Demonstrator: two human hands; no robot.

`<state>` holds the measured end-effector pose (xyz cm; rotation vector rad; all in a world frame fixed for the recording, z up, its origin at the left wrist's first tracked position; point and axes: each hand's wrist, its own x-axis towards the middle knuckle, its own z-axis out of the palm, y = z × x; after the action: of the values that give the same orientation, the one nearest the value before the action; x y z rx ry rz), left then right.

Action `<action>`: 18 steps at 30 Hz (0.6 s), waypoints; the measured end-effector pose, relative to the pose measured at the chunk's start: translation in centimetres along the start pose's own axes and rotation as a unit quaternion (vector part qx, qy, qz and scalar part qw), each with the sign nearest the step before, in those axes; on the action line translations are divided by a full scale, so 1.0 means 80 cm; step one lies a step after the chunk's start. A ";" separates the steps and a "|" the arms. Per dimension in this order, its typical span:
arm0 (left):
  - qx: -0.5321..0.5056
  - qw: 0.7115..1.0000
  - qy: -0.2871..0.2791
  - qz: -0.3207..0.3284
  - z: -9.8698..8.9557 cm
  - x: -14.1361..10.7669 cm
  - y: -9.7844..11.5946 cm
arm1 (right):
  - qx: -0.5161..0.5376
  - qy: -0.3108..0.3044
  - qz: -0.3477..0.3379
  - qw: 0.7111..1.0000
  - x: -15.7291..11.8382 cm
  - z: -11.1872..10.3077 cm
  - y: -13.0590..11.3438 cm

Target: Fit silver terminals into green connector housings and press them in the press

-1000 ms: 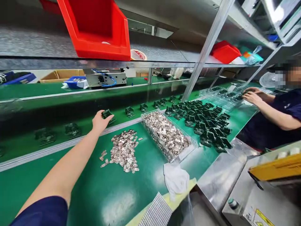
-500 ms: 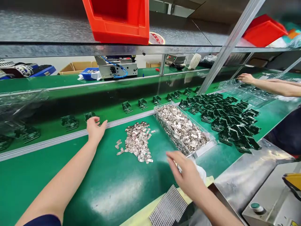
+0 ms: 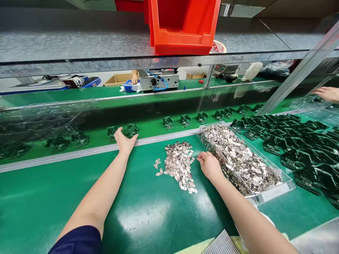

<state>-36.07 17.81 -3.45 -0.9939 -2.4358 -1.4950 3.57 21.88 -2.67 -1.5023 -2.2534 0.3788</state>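
Note:
My left hand [image 3: 125,141] reaches over the metal edge strip at the green belt, thumb and fingers apart. Just beyond it stands a green circuit board [image 3: 131,130], with another board [image 3: 111,132] close to its left; I cannot tell whether the fingers touch either. On the green table lies a loose heap of small silvery metal pieces [image 3: 178,163]. At the heap's right side my right hand [image 3: 210,165] is closed, its fingertips pinched together; whatever they hold is too small to make out. Right beside that hand is a clear plastic box [image 3: 277,190] filled with similar metal pieces.
Many green boards [image 3: 304,141] are piled on the right, near another person's hand [image 3: 328,93]. Clear plastic trays [image 3: 47,109] stand at the left on the belt. A red bin [image 3: 182,42] rests on the overhead shelf. A ridged grey block [image 3: 221,243] lies at the front edge.
The view has swung left. My right hand has moved forward from the box's front to the metal heap, its fingers closing together. My left hand stays over the belt's edge, fingers apart.

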 end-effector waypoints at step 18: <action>0.066 0.966 -0.178 0.175 -0.161 -0.218 0.020 | 0.325 -0.082 -0.047 0.941 -0.177 -0.066 -0.064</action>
<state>-24.53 -0.63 -3.01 -1.6787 -2.3607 -1.1012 6.69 6.82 1.69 -1.0365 -2.0042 1.1256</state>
